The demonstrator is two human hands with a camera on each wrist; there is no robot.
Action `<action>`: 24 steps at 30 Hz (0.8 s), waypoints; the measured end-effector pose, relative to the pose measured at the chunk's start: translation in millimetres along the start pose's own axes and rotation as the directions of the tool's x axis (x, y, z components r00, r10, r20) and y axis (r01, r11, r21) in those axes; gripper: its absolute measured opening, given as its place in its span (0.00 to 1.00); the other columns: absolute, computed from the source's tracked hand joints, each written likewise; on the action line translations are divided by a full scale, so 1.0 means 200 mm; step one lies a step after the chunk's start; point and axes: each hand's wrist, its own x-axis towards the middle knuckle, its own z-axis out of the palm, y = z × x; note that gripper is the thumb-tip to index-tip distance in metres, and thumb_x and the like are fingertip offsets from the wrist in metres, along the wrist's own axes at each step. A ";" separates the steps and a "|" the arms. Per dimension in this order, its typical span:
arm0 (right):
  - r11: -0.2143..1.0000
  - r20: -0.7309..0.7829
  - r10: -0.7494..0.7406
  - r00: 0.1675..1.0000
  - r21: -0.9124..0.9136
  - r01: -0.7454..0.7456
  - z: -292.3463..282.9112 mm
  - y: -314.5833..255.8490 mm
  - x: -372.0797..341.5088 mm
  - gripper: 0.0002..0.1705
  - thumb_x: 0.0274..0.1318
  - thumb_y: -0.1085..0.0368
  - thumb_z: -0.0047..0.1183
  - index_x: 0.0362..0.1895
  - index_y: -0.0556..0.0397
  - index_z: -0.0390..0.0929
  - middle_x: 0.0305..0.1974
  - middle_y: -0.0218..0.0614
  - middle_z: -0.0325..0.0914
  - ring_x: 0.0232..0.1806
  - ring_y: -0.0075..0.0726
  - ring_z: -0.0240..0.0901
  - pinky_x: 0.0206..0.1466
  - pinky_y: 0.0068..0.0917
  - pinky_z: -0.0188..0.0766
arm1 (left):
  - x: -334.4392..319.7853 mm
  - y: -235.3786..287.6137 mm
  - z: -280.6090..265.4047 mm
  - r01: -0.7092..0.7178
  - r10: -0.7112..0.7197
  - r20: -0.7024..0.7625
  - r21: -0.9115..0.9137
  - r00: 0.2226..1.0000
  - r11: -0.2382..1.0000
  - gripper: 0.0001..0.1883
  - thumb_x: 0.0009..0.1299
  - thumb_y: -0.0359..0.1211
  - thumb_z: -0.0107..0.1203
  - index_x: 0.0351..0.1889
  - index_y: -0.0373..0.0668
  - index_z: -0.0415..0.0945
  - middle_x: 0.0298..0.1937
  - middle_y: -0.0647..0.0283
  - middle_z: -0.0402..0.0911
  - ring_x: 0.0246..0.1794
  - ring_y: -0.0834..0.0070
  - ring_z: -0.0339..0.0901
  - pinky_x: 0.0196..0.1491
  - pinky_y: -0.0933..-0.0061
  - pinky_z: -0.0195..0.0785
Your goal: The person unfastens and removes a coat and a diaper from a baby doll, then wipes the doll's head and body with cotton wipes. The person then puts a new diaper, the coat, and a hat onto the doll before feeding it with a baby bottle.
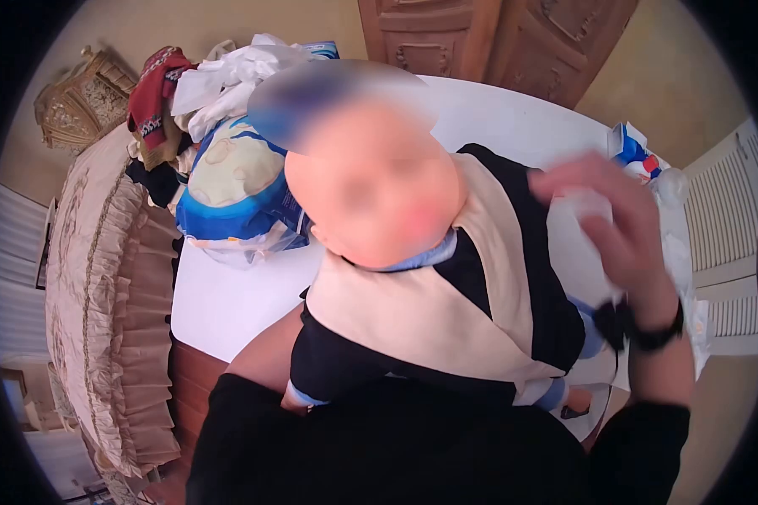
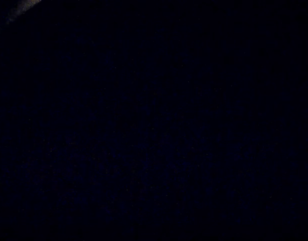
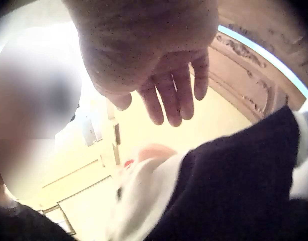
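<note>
A small figure (image 1: pixel 387 198) in a black jacket (image 1: pixel 345 345) with wide cream lapels leans against the person's front, its face blurred. Light blue cloth shows at its collar and cuffs. The person's left forearm (image 1: pixel 265 353) passes behind the figure, which hides the left hand; the left wrist view is almost wholly dark. Raised beside the figure's shoulder, the right hand (image 1: pixel 623 219) is blurred in the head view. In the right wrist view the same hand (image 3: pixel 154 60) hangs above the dark jacket (image 3: pixel 234 181), fingers loosely extended, with nothing held.
Behind the figure stands a white table (image 1: pixel 227 295). A blue and cream package (image 1: pixel 232 177) sits on its left, near heaped clothes (image 1: pixel 156 93). Small blue and red packs (image 1: pixel 636 151) lie at the far right. A bed (image 1: pixel 101 286) with a ruffled cover is to the left.
</note>
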 end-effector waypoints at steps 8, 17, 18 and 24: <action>0.988 0.406 -0.145 0.902 0.016 0.151 0.45 0.69 0.56 0.11 0.54 0.66 0.59 0.42 0.54 0.79 0.35 0.35 0.79 0.37 0.31 0.75 0.43 0.28 0.72 | -0.03 0.03 0.00 0.033 -0.033 -0.003 -0.049 0.999 0.998 0.10 0.70 0.37 0.51 0.39 0.40 0.72 0.37 0.59 0.74 0.35 0.70 0.73 0.37 0.72 0.68; 0.989 0.424 0.139 0.895 -0.006 -0.151 0.44 0.61 0.63 0.09 0.54 0.68 0.59 0.39 0.54 0.78 0.35 0.31 0.77 0.38 0.25 0.73 0.44 0.24 0.70 | -0.03 0.07 0.00 0.046 -0.048 -0.018 -0.104 0.999 0.994 0.10 0.70 0.37 0.51 0.41 0.40 0.72 0.39 0.59 0.74 0.36 0.70 0.73 0.38 0.72 0.68; 0.983 0.426 0.172 0.888 -0.010 -0.186 0.44 0.60 0.63 0.08 0.53 0.68 0.59 0.39 0.54 0.78 0.36 0.31 0.77 0.38 0.25 0.73 0.44 0.24 0.69 | -0.02 0.08 0.01 0.046 -0.049 -0.020 -0.112 0.999 0.993 0.10 0.70 0.37 0.51 0.41 0.40 0.72 0.39 0.59 0.74 0.36 0.70 0.73 0.38 0.72 0.68; 0.922 0.413 0.366 0.834 -0.041 -0.384 0.33 0.52 0.63 0.07 0.53 0.69 0.59 0.37 0.54 0.77 0.36 0.28 0.76 0.39 0.21 0.72 0.44 0.21 0.68 | 0.03 0.10 0.07 0.040 -0.042 -0.012 -0.156 0.999 0.987 0.10 0.70 0.36 0.52 0.42 0.40 0.72 0.40 0.59 0.74 0.37 0.70 0.73 0.39 0.73 0.68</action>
